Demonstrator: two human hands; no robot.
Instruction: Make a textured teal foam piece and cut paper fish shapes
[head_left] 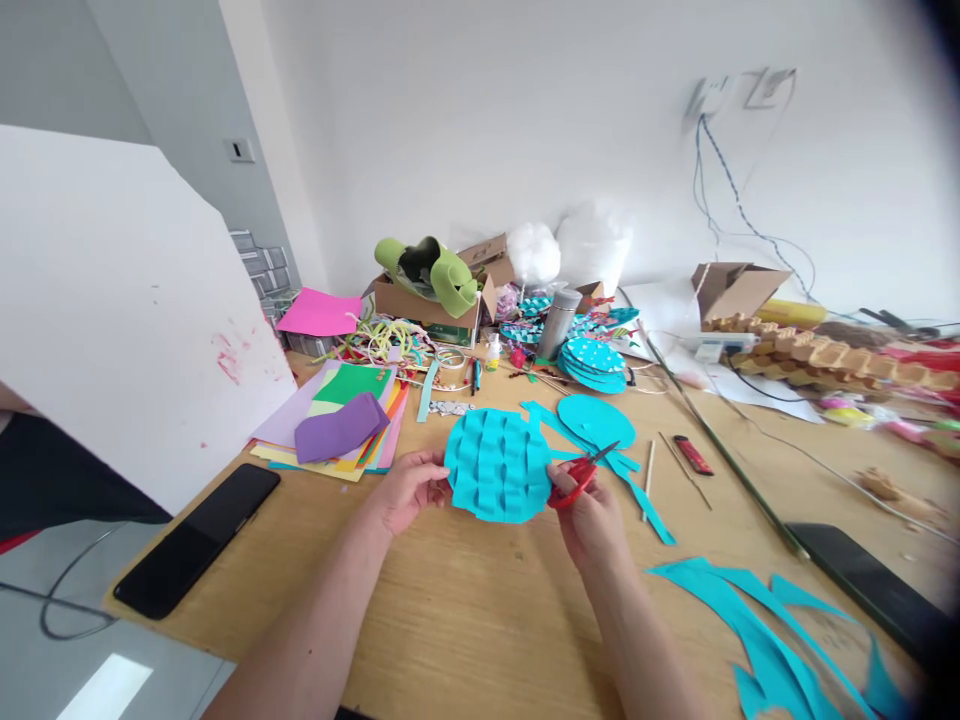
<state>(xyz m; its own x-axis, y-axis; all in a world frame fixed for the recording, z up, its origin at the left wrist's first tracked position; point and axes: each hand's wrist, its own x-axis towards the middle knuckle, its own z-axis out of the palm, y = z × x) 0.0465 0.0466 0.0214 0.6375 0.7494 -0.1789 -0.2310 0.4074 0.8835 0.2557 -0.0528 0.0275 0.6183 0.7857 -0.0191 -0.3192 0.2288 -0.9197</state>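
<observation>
A roundish turquoise paper piece (499, 466) with rows of raised strips is held up over the table's front middle. My left hand (411, 488) pinches its left edge between thumb and fingers. On the other side my right hand (589, 515) is closed around the red handles of a pair of scissors (576, 482), and its thumb touches the paper's right edge. The blades point away to the upper right. Just behind them lies a flat turquoise paper disc (598, 420) among narrow cut strips (649, 508).
Coloured paper sheets (352, 400) and a black phone (199, 540) lie at left, beside a large white board (127, 310). Turquoise offcuts (757, 620), a long green stick (716, 455) and a second phone (870, 575) are at right. A grey bottle (559, 325) stands behind.
</observation>
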